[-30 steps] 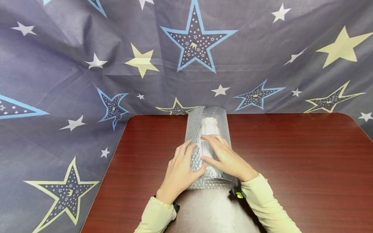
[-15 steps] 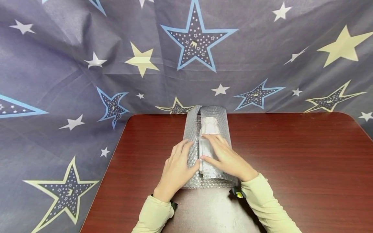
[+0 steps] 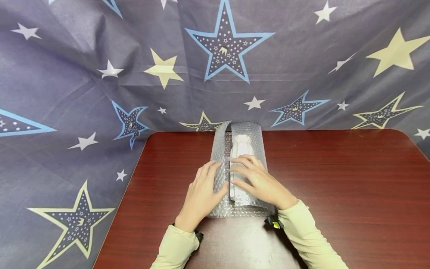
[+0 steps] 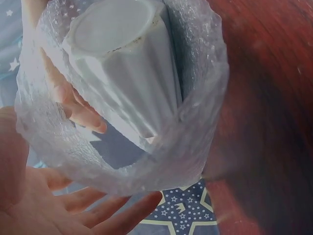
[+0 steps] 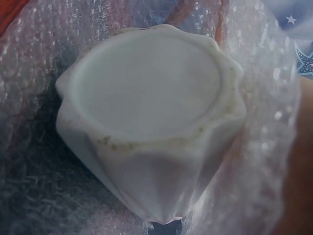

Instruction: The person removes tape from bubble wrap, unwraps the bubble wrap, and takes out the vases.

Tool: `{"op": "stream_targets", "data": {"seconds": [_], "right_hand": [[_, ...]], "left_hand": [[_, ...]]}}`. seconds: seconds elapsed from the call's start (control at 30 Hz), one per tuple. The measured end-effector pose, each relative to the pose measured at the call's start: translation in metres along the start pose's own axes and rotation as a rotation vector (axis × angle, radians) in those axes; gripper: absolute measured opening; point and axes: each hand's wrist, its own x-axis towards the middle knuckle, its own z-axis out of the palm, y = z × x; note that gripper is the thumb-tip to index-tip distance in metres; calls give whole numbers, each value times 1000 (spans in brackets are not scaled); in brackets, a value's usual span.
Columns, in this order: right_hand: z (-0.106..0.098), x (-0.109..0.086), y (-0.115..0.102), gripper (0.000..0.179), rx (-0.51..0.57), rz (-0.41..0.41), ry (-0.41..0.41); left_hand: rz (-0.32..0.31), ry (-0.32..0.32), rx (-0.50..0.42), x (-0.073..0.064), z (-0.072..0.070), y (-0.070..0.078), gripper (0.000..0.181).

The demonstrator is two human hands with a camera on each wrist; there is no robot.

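Flap (image 3: pixel 219 145) of the bubble wrap (image 3: pixel 257 141) had shifted left, opening a slit

Against the view a second earlier, the left hand (image 3: pixel 199 188) and the flap beside it had moved leftward, baring a dark gap where the film had covered the edge of the white vase (image 4: pixel 122 73); the right hand (image 3: pixel 262 183) had scarcely changed place.

At the left, the left hand's fingers showed outside the wrap, close to the flap; whether they pinched the film, I could not tell. Between the two sets of fingertips was a narrow pale strip (image 3: pixel 227 159), too small to identify.

In the middle, the vase lay on its side within the bubble wrap, over the reddish-brown table (image 3: pixel 352 186), its base facing the wrist cameras. It would probably have handled as stiff, fairly weighty and breakable, with a slick surface; the wrap seemed light, soft and springy. The surest hold looked to be around the ribbed body, with support near the base, rather than by the loose film. It was off-white with a slight sheen, pointed folds running along its sides, a scalloped foot around a round underside, and brownish specks on that rim.

Farther right, the right hand reached leftward across the wrapped vase; its grip could not be made out either.
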Motion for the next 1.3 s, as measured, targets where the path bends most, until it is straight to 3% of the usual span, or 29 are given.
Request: {"op": "stream_targets", "data": {"seconds": [0.5, 1.3], "right_hand": [[5, -1, 3, 17, -87, -87, 9], [0, -1, -1, 12, -20, -3, 8]], "left_hand": [[-6, -9, 4, 1, 0, -2, 54], [-9, -27, 16, 1, -1, -1, 53]]}}
